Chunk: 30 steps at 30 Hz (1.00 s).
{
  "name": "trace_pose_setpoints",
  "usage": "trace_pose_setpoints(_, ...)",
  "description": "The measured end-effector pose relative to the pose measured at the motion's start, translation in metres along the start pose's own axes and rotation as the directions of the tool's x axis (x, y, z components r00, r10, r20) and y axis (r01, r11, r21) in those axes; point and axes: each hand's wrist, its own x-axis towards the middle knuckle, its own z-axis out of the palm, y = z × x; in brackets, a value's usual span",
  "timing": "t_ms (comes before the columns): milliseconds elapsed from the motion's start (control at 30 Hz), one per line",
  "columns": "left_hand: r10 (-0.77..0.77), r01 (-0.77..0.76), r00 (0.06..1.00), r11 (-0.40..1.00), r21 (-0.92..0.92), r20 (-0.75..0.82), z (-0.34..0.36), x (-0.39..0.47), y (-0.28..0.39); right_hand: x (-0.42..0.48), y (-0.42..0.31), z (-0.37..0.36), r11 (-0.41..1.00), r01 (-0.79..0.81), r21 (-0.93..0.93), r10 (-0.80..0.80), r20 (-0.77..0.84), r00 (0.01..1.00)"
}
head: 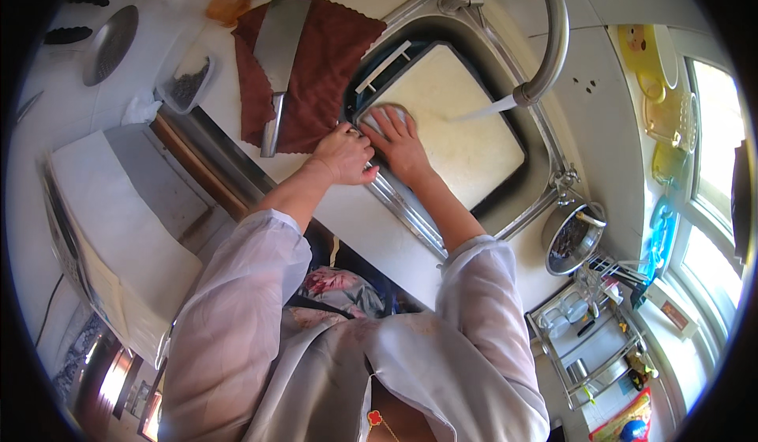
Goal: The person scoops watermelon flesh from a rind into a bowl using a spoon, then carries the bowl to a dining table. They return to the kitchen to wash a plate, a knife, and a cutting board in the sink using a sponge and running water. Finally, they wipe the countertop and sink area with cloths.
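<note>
A pale rectangular cutting board with a dark rim [468, 110] lies across the sink basin [536, 164]. Water runs onto it from the curved metal faucet [553, 57]. My right hand [394, 137] lies flat with its fingers spread, pressing a light scrubbing pad [379, 116] against the board's left corner. My left hand [349, 155] has its fingers curled at the board's near left corner, over the sink's edge; its grip there is partly hidden. Left of the sink, a cleaver with a metal handle [281, 57] rests on a reddish-brown cloth [331, 45].
A plastic container with dark grains [189, 84] and a perforated metal skimmer [111, 45] are at the left. A metal pot [574, 238] stands right of the sink, near a metal dish rack [586, 347]. Yellow plastic baskets [669, 113] hang by the window.
</note>
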Motion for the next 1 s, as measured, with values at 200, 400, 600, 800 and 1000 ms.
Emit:
trace_pose_setpoints(200, -0.030, 0.029, 1.000, 0.999, -0.030, -0.004, 0.002, -0.003, 0.003, -0.152, 0.017, -0.010, 0.916, -0.401, -0.006, 0.398, 0.122, 0.909)
trace_pose_setpoints(400, -0.023, 0.022, 1.000, 0.999, -0.041, -0.011, 0.001, -0.001, 0.004, -0.152, 0.052, 0.006, 0.621, -0.769, 0.154, 0.770, -0.301, 0.562)
trace_pose_setpoints(600, -0.032, 0.033, 0.999, 0.999, -0.028, 0.026, -0.005, -0.001, 0.004, -0.014, -0.010, 0.022, 0.892, -0.451, -0.015, 0.435, -0.236, 0.869)
trace_pose_setpoints(800, -0.002, 0.002, 1.000, 1.000, -0.001, 0.012, -0.003, 0.001, 0.004, 0.063, 0.078, -0.006, 0.934, -0.354, 0.047, 0.346, -0.362, 0.866)
trace_pose_setpoints(1000, -0.027, 0.027, 0.997, 1.000, 0.003, 0.070, -0.006, 0.002, 0.004, -0.043, 0.132, -0.022, 0.730, -0.682, -0.039, 0.633, -0.336, 0.697)
